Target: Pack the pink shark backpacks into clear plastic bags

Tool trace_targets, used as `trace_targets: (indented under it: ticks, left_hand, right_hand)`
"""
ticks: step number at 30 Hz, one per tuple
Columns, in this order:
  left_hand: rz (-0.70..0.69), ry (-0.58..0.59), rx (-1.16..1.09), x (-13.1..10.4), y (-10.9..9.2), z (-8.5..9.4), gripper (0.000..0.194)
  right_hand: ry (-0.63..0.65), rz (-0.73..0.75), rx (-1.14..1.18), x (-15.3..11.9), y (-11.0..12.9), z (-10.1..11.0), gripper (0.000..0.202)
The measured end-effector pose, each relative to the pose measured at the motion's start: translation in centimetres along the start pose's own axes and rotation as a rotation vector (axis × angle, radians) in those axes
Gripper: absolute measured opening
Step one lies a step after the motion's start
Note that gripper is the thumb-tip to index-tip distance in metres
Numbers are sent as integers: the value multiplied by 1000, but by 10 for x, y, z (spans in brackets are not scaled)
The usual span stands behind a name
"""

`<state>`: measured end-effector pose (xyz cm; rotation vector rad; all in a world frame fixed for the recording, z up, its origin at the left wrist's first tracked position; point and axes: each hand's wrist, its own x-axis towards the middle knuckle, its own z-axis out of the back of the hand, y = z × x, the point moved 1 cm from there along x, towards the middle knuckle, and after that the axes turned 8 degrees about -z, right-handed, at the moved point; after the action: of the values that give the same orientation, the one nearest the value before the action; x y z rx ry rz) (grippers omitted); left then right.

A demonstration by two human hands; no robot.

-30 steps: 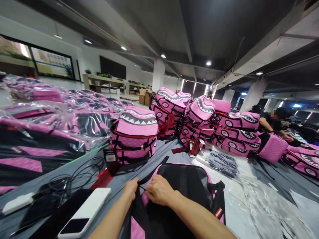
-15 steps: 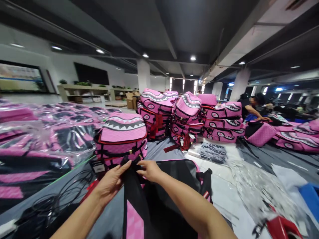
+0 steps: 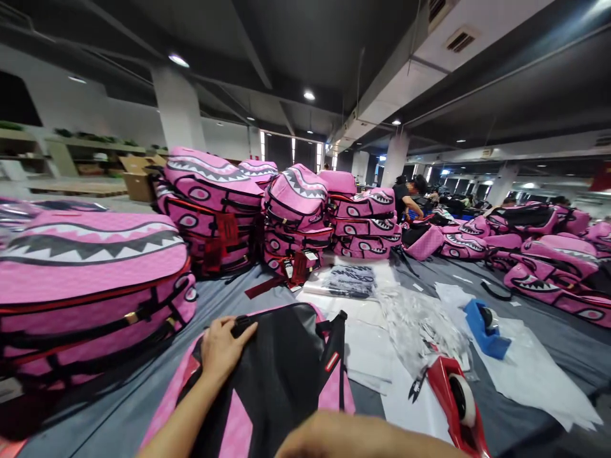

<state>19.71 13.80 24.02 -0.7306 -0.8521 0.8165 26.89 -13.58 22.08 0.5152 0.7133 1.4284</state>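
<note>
The left hand (image 3: pixel 222 353) is curling partly closed around the top left edge of the black-and-pink backpack (image 3: pixel 281 356), its thumb pressing on the black panel. The right hand (image 3: pixel 308 439) is showing only partly, blurring over the backpack's lower part; its opening and hold cannot be told. The backpack is lying on the grey cloth (image 3: pixel 119 407), directly before the person. Left of it, a large pink bag with a shark-teeth print (image 3: pixel 95 261) is standing. Beyond it, stacks of pink bags (image 3: pixel 296 203) are rising. Right of it, clear plastic bags (image 3: pixel 415 318), black snips (image 3: pixel 417 387), a red tape dispenser (image 3: pixel 449 394) and, farther out, a blue tape dispenser (image 3: pixel 482 331) are lying.
</note>
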Motion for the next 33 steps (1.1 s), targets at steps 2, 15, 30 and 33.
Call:
trace_targets:
  ticks: [2,15,30,33]
  left_hand:
    - [-26,-5,69,-3,4,-11,39]
    - [-742,329,-193,-11,-49,-72,46]
    - [-741,497,-265,-79,-66,-51,23]
    - [-408,604,-336,-138,-33,-28,14]
  right_hand:
    - [-419,-193,27,-8,-20,49,16]
    - [-1052,-317,1,58,-24,146,15]
    - [-761,-52,379,1,-9,163,46]
    - [-724,-3,363,26,-21,172,48]
